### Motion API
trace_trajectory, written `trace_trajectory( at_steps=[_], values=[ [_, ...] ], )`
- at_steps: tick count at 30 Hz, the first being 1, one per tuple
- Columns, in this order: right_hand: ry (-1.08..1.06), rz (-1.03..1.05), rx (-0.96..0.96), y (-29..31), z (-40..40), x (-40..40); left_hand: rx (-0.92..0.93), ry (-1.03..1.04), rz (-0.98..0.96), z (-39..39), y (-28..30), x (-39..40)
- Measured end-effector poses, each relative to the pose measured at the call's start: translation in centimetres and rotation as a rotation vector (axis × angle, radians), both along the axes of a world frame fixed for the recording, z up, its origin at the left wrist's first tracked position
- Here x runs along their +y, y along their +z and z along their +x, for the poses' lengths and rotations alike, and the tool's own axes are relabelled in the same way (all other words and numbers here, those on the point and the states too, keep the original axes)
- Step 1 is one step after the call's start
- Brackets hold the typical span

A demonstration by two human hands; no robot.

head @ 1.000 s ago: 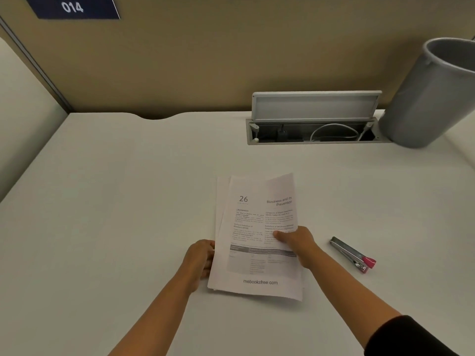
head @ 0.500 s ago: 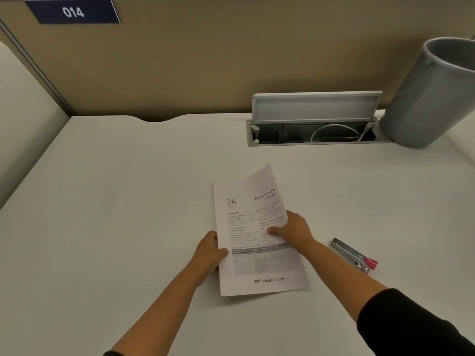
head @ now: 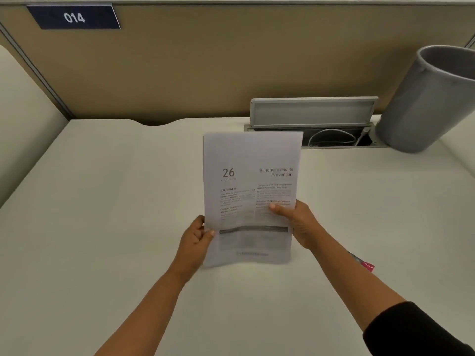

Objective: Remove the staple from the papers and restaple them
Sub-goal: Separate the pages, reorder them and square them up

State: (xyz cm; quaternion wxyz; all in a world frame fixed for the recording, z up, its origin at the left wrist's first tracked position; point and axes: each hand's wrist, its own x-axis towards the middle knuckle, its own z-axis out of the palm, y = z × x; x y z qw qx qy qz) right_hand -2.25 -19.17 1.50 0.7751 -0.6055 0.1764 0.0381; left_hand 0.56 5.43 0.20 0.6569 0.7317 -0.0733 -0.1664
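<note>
Both hands, left hand (head: 195, 240) and right hand (head: 299, 222), now pinch the white printed paper sheets (head: 250, 199) by their side edges, lifted upright and squared since lying skewed on the pale table (head: 115, 201), ready for restapling.

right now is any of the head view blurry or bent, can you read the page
Head view: the papers are motion-blurred; "26" and the title read, body text doesn't. Wide-angle distortion tilts the grey bin. Soft even light, no glare. The stapler is mostly hidden behind the right forearm.
</note>
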Motion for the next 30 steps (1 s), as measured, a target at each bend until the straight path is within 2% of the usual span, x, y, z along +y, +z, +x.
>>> trace_trajectory(
  at_steps=[6, 10, 13, 19, 23, 26, 28, 30],
  values=[
    [-0.056, -0.163, -0.195, 3.7, 0.7, 1.0, -0.126, 0.056, -0.123, 2.6, 4.2, -0.3],
    [0.014, -0.213, -0.178, 3.5, -0.2, 1.7, -0.089, 0.051, -0.184, 3.4, 6.0, -0.5],
    [-0.017, -0.22, -0.175, 3.4, -0.6, 2.2, -0.076, 0.042, -0.222, 2.6, 6.6, -1.0],
    [-0.02, -0.191, -0.278, 4.8, -0.4, 1.8, -0.188, 0.048, -0.262, 2.2, 7.6, -1.0],
    [0.058, -0.283, -0.185, 3.2, -1.2, 1.9, -0.052, 0.069, -0.177, 1.5, 5.8, -1.1],
    [0.077, -0.322, -0.162, 3.3, -1.2, 2.0, -0.09, 0.101, -0.083, 1.6, 5.7, -1.2],
    [-0.022, -0.325, -0.199, 4.4, -0.6, 1.7, -0.175, 0.143, -0.029, 2.5, 7.0, -1.1],
    [-0.211, -0.382, -0.236, 5.7, -0.2, 1.4, -0.253, 0.161, 0.094, 3.4, 8.4, -0.8]
  ],
)
